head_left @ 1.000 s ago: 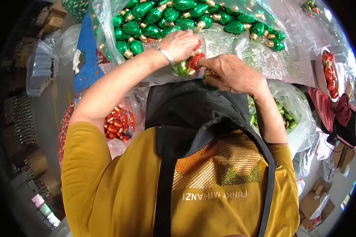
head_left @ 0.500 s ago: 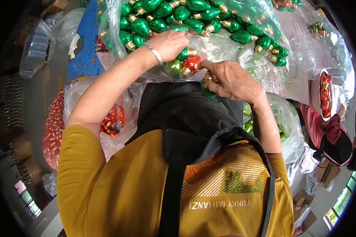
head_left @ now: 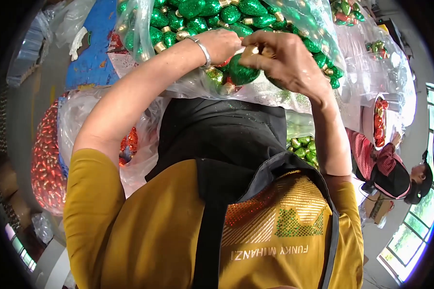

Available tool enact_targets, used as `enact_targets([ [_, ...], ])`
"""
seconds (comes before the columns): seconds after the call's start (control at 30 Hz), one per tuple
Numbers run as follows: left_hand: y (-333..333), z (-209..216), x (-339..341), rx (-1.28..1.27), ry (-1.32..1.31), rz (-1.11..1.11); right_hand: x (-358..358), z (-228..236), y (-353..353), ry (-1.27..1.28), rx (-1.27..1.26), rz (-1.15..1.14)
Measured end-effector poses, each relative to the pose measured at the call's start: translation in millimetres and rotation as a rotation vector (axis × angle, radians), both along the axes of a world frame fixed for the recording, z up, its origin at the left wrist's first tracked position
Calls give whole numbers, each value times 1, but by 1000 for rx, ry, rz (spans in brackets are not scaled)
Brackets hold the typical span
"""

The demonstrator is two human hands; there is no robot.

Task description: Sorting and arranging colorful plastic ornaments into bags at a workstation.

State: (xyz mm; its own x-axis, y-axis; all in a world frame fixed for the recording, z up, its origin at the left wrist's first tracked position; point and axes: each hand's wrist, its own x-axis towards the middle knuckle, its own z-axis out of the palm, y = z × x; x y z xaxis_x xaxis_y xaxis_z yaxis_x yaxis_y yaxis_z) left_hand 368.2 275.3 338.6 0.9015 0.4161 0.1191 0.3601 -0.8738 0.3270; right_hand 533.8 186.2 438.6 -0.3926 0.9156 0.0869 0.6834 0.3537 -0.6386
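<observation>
Over the near edge of a heap of green glitter bulb-shaped ornaments (head_left: 196, 24) with gold screw caps, my two hands almost meet. My right hand (head_left: 294, 60) is closed on a green bulb ornament (head_left: 243, 72), its gold cap at the fingers. More green shows under that palm, partly hidden. My left hand (head_left: 222, 45), with a silver bracelet at the wrist, has its fingers drawn together beside the right fingertips; what they hold is hidden. Just below the hands lie a light-green ornament (head_left: 214, 75) and a partly covered red one (head_left: 229, 88).
Clear plastic sheeting (head_left: 318, 21) surrounds the green heap. A bag of red ornaments (head_left: 48, 164) stands at left, light-green ornaments (head_left: 304, 149) by my right arm. At far right a person (head_left: 390, 166) sits near a white container (head_left: 377, 103) of red ornaments.
My right hand has moved up and left, from above the apron to my left hand, with the green ornament in it. My left hand has shifted slightly right.
</observation>
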Motion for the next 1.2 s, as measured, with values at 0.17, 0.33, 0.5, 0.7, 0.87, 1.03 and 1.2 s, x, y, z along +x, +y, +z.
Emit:
enact_targets([
  [0.17,-1,-4,-4,-48,8,69,-10,2,27,-198,-259,185],
  [0.33,2,-5,-2,-63,51,47,-9,5,31,-356,-376,258],
  [0.5,-12,21,2,-265,128,187,-13,-12,35,-784,-139,356],
  [0.7,-8,27,-1,-303,67,143,-12,-15,33,-543,-103,436],
  [0.87,0,8,5,-235,41,61,-41,-20,43,-960,-292,610],
  [1.03,-3,9,7,-185,40,81,-47,-30,47,-1172,-358,678],
  [1.2,-2,13,11,-77,-25,16,-41,-29,46,-1158,-248,649],
])
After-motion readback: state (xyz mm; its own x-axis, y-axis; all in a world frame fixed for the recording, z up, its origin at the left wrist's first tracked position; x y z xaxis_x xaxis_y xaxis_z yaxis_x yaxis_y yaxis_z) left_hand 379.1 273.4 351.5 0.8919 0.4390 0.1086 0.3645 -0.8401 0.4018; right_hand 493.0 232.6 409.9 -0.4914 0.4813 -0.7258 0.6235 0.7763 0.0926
